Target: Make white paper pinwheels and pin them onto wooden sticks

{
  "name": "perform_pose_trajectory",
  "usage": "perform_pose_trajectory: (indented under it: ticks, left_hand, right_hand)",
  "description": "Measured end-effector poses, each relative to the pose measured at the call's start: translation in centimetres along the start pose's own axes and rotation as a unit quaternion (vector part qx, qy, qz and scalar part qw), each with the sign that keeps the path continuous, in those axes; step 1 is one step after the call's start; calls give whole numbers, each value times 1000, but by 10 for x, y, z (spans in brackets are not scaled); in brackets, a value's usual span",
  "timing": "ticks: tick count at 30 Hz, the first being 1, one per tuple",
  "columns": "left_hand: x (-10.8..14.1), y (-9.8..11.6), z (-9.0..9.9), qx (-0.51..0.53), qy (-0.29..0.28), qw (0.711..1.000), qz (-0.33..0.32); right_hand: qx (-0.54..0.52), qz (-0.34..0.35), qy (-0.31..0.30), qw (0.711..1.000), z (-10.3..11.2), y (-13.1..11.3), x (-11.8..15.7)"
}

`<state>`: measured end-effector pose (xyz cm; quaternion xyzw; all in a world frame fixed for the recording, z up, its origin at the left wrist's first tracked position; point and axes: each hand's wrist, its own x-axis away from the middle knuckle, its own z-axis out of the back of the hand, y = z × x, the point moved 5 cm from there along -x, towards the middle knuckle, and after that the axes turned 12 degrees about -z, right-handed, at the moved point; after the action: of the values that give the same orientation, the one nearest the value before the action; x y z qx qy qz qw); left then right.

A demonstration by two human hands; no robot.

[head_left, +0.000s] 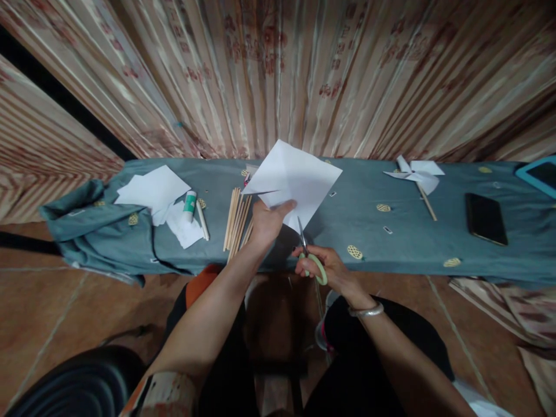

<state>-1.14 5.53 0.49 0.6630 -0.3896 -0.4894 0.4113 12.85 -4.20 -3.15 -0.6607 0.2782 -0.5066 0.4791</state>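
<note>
A square white paper sheet [299, 174] is held up over the middle of the cloth-covered table, with a slit running in from its left corner. My left hand [269, 220] grips its lower left edge, thumb on top. In my right hand [325, 263] are scissors [319, 269] with light green handles, their blades pointing up at the sheet's bottom corner. The blade tips overlap the paper there. Several thin wooden sticks [237, 220] lie beside my left hand.
At the left of the table [369, 237] are white papers [158, 188], a green-and-white glue stick [190, 204] and a white pen-like stick [202, 220]. On the right lie a paper pinwheel [423, 174], a black phone [485, 219] and a blue-framed device [538, 174]. A curtain [278, 75] hangs behind.
</note>
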Motion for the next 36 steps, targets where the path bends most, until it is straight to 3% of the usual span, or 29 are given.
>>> perform_pose_trajectory:
  ticks: [36]
  left_hand:
    - [3,-4,0,16,1,1000,19]
  right_hand:
    - [-31,-19,25,999,1,4,1]
